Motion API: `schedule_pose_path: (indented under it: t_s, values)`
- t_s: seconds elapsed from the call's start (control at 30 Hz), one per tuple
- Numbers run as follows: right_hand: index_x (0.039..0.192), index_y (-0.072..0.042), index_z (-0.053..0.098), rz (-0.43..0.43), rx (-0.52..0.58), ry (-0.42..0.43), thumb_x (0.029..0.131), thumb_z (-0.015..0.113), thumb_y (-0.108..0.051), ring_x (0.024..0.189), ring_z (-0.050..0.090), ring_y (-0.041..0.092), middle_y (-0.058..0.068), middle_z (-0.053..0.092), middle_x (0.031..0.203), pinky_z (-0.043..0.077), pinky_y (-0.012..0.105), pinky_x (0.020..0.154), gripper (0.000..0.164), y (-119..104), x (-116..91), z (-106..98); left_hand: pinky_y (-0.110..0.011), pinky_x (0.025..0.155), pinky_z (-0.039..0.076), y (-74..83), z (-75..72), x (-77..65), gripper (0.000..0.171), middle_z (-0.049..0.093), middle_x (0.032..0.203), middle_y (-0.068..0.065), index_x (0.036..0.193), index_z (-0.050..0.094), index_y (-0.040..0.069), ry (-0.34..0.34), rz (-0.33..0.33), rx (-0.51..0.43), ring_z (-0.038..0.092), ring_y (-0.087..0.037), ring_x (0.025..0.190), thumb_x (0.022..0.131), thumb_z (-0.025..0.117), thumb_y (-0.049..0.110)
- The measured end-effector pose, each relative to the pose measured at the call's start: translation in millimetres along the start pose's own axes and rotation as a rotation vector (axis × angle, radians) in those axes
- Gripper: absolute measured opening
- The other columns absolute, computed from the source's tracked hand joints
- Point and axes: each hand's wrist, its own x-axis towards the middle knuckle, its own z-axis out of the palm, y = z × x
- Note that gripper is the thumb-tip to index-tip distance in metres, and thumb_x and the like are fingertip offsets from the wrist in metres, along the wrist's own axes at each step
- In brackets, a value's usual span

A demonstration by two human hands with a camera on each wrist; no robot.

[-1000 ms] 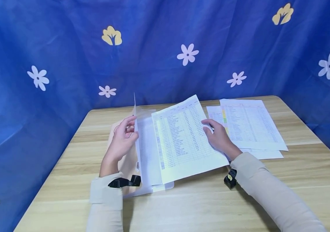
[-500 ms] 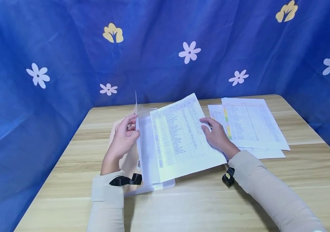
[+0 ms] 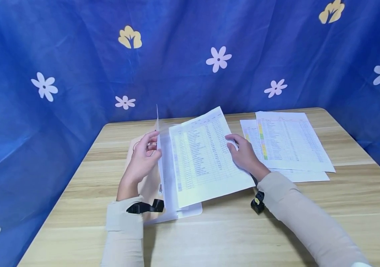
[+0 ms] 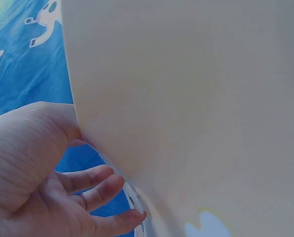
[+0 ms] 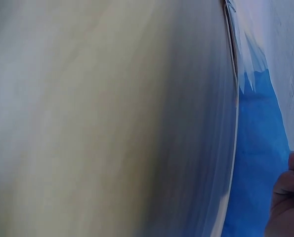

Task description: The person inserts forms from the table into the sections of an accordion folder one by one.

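Note:
My left hand [image 3: 143, 157] holds up the cover of a translucent plastic document folder [image 3: 171, 202], thumb and fingers at the cover's edge. In the left wrist view the pale inside or back of the folder's cover [image 4: 176, 89] fills most of the picture, with the thumb behind it. My right hand [image 3: 245, 155] pinches a printed table sheet [image 3: 203, 159] by its right edge. That sheet is tilted, and its left side overlaps the opened folder. Only part of the right hand [image 5: 289, 200] shows at the edge of the right wrist view, beside the paper.
Several printed sheets [image 3: 293, 142] with coloured cells overlap at the table's back right. The wooden table [image 3: 230, 237] ends at the back against a blue curtain [image 3: 176, 74] with flower prints. The folder has a beige, patterned part [image 3: 148, 193] under the left hand.
My right hand has moved left with the printed sheet, so it now covers more of the folder. The left hand keeps its hold on the folder cover, nearly still.

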Motion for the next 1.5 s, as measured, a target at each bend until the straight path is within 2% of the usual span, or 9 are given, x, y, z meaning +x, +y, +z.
schedule_pose_path:
  t_s: [0.1,0.43,1.5]
  values:
    - [0.133,-0.012,0.051,0.008,0.004,-0.009,0.098,0.047,-0.017,0.135,0.038,0.026,0.008,0.047,0.141,0.031,0.042,0.11,0.035,-3.6,0.1,3.5,-0.015,0.075,0.047,-0.1,0.0,-0.3,0.057,0.042,0.121,-0.023,0.139,0.041,0.006,0.004,-0.002,0.005,0.052,-0.027,0.098,0.084,0.051,-0.005]
    - [0.132,-0.013,0.052,0.017,-0.002,0.002,0.098,0.047,-0.018,0.134,0.039,0.025,0.008,0.049,0.139,0.031,0.042,0.11,0.034,-8.4,2.3,16.9,-0.016,0.074,0.048,-3.3,0.2,1.5,0.057,0.045,0.117,-0.019,0.138,0.041,0.004,0.008,0.025,0.0,0.053,-0.041,0.102,0.082,0.05,-0.006]
    - [0.13,-0.011,0.052,0.01,0.066,-0.014,0.097,0.049,-0.016,0.133,0.04,0.024,0.009,0.05,0.137,0.032,0.04,0.11,0.033,-33.9,2.3,50.8,-0.017,0.077,0.047,-3.8,-0.9,2.4,0.057,0.046,0.12,-0.018,0.138,0.041,0.006,0.002,0.009,0.02,0.053,-0.039,0.106,0.083,0.05,-0.004]
